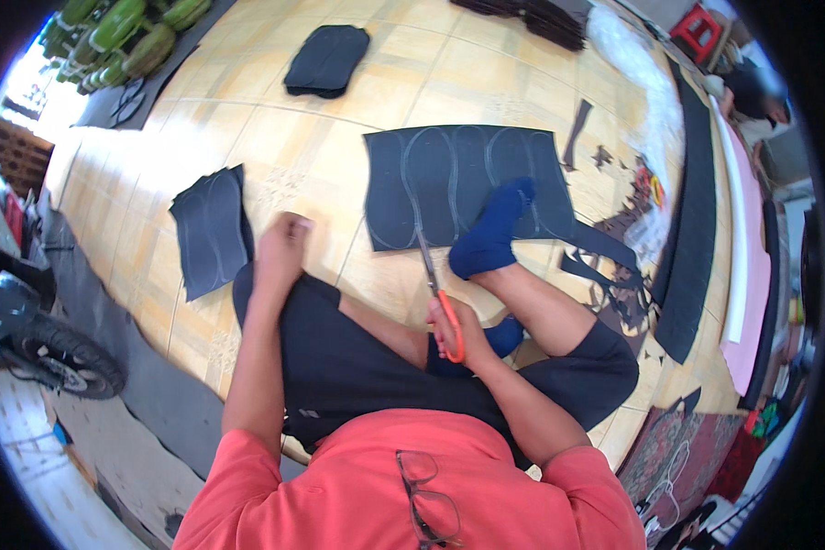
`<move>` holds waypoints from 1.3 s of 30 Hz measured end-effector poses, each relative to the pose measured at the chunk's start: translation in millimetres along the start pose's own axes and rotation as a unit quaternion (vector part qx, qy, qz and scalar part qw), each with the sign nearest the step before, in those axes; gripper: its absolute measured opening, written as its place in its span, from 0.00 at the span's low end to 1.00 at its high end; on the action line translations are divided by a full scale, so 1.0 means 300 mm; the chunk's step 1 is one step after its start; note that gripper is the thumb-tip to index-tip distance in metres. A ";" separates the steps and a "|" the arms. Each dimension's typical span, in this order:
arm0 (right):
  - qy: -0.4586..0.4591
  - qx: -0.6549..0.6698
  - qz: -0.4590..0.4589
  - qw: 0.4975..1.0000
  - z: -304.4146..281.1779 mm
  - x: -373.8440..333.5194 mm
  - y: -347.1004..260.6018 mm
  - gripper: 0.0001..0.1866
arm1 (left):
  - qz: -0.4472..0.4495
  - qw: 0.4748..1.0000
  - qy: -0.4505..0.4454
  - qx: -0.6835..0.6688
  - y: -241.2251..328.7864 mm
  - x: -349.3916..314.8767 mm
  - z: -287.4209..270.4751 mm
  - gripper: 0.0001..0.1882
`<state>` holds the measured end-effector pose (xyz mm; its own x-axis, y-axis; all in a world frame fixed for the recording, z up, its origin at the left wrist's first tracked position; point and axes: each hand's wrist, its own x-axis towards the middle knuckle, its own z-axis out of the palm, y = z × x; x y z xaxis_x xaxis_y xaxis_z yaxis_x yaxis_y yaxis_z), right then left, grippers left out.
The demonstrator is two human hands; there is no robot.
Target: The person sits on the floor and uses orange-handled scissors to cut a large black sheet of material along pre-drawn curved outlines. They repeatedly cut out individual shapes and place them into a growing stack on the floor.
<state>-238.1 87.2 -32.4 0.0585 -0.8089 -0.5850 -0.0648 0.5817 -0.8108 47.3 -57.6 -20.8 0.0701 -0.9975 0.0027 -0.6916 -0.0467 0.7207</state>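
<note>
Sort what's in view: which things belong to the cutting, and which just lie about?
Seemingly for the job:
orange-handled metal scissors, in the right hand
black flat sheet with pale curved outlines
small black outlined sheets

Seemingly just lying about:
green rounded cylinders
black rubber motorcycle wheel
patterned reddish rug
</note>
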 end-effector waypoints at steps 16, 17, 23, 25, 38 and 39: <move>0.028 -0.017 -0.054 0.998 -0.016 -0.019 -0.005 0.25 | -0.224 0.931 -0.097 -0.270 0.024 0.007 0.354 0.06; 0.024 -0.013 -0.045 0.999 -0.012 -0.027 -0.003 0.25 | -0.209 0.945 -0.048 -0.249 0.000 0.007 0.326 0.06; 0.033 0.048 -0.010 0.998 0.041 -0.044 -0.023 0.27 | -0.242 0.938 0.118 -0.217 -0.044 0.036 0.212 0.08; 0.026 0.102 -0.004 0.994 0.064 -0.048 -0.038 0.28 | -0.259 0.900 0.126 -0.327 -0.031 0.041 0.224 0.16; -0.092 0.121 0.143 0.978 0.099 0.046 -0.032 0.34 | -0.388 0.747 -0.162 -0.516 -0.031 0.045 0.386 0.12; -0.092 0.112 0.131 0.981 0.097 0.062 -0.038 0.34 | -0.381 0.749 -0.164 -0.517 -0.028 0.045 0.387 0.10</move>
<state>-207.2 68.0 -34.5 0.2499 -0.6117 -0.7506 0.1184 0.7887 -0.6033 -29.5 -76.7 -107.2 -0.1370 -0.6683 -0.7311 0.3971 -0.7132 0.5776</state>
